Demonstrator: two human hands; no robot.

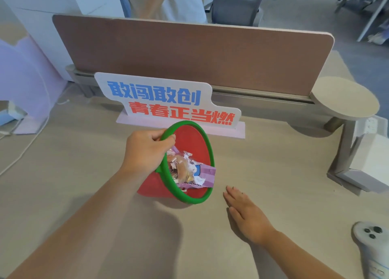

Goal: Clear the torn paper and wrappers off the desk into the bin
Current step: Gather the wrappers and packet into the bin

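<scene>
Small red plastic bin with a green rim (190,140) tipped on the pale wooden worktop (84,152), mouth turned toward the right and near side, lower rim down close to the surface. Gripped at the upper rim by the left hand (145,150), fingers curled over the green edge, thumb side outside; likely held at this slant so the mouth works as a scoop and loose scraps can be swept straight in. Inside, already gathered: torn white paper, crumpled wrappers and a flat purple packet (189,170), bunched against the lower wall, the packet's corner jutting toward the rim. Right hand (246,212) laid flat and empty, fingers straight and together, palm down just beside the bin's mouth, apart from it; probably placed as a sweeping blade. No scraps visible on the bare surface between palm and rim, so the clearing looks close to done.

Open room wide to the near side and right. White cut-out sign with blue and red lettering (168,102) close behind the bin, limiting any push backward. White handheld controller (370,241) at the near right edge, well apart from the sweeping side. White cable (27,146) trailing along the left.
</scene>
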